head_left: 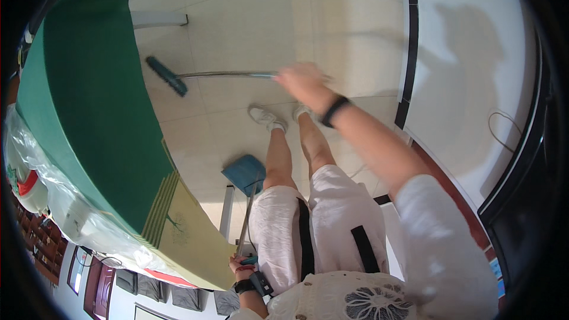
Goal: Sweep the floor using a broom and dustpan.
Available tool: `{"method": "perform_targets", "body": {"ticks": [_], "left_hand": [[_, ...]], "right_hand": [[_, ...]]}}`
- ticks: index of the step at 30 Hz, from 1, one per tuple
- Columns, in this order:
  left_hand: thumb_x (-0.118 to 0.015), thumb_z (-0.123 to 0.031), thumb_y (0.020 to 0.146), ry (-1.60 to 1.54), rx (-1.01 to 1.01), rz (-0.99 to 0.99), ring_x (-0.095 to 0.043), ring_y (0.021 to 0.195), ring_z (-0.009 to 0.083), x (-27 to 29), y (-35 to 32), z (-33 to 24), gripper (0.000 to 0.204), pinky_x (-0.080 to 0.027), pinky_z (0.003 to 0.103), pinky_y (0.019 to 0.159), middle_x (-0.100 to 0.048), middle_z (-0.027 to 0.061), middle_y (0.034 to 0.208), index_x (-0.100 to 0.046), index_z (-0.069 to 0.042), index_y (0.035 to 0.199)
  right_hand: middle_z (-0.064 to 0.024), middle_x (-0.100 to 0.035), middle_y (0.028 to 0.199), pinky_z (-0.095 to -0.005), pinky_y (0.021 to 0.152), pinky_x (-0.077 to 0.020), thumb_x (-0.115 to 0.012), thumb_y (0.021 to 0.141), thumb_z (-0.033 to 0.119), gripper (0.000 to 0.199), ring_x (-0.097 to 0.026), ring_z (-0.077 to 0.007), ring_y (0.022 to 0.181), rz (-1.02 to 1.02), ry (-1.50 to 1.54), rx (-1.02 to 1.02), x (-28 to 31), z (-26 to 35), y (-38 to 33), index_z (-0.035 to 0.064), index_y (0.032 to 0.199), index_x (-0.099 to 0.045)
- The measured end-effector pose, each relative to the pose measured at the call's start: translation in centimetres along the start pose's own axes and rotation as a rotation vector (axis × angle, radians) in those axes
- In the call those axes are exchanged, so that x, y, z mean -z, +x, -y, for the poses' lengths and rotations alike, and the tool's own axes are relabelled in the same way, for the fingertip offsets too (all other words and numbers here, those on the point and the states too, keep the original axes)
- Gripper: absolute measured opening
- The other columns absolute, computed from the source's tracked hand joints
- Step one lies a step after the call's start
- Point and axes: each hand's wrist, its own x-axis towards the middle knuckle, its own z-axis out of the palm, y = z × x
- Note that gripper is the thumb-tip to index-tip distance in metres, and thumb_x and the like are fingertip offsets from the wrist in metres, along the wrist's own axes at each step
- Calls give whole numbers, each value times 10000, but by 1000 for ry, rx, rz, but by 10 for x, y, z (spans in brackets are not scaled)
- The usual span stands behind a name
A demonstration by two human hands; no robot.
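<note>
My right hand (301,80), blurred by motion and with a black band at the wrist, is closed around the metal handle of a broom (222,74). The broom's dark teal bristle head points left and rests on or just over the floor, beside the edge of the green tablecloth. Down at my left side, my left hand (242,266) grips the upper end of a long thin handle. That handle leads to a blue dustpan (242,173), which is on the floor by my leg. Some fingers of the left hand are hidden.
A table with a green and cream cloth (89,95) runs along my left, with clear plastic sheeting (71,207) on it. Table legs (160,19) reach the pale tiled floor (249,24). On the right are a white wall (468,77) with dark skirting and a loose cable (504,130).
</note>
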Motion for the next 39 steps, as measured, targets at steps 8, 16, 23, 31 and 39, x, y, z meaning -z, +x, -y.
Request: {"method": "perform_targets", "body": {"ticks": [8, 16, 23, 31, 39], "left_hand": [[-431, -382, 831, -366, 154, 106, -295, 354, 39, -32, -68, -34, 222, -268, 173, 341, -283, -77, 426, -500, -176, 783], [-455, -391, 820, -252, -145, 125, -244, 387, 36, -54, -88, -44, 282, -238, 176, 343, -210, -69, 492, -519, -167, 980], [-500, -398, 794, -108, -317, 38, -236, 362, 44, -83, -132, -63, 307, -225, 194, 320, -228, -56, 466, -546, -145, 960], [-551, -336, 778, 22, -512, 87, -254, 333, 36, -111, -174, -68, 255, -230, 192, 304, -280, -64, 446, -552, -131, 930], [-555, -268, 784, 103, -638, 173, -278, 320, 39, -138, -209, -67, 232, -238, 192, 286, -314, -47, 439, -536, -94, 937]], "right_hand": [[-154, -555, 687, -408, 592, -421, -544, 743, 371, 330, -544, -311, 670, 139, 126, -490, 0, -86, -35, 43, 725, -572], [-158, -551, 639, -412, 549, -420, -479, 778, 393, 372, -538, -336, 625, 81, -129, -870, 104, -163, -318, 40, 701, -571], [-149, -511, 545, -415, 476, -405, -495, 788, 309, 276, -507, -337, 521, -40, -153, -474, 126, -140, -232, 66, 670, -550], [-130, -575, 689, -397, 608, -429, -535, 727, 252, 190, -562, -280, 697, -18, -44, -348, 63, -59, 39, 66, 703, -568], [-165, -567, 732, -418, 625, -415, -438, 782, 431, 418, -539, -337, 717, 67, 60, -855, 61, -209, -265, 47, 695, -579]]}}
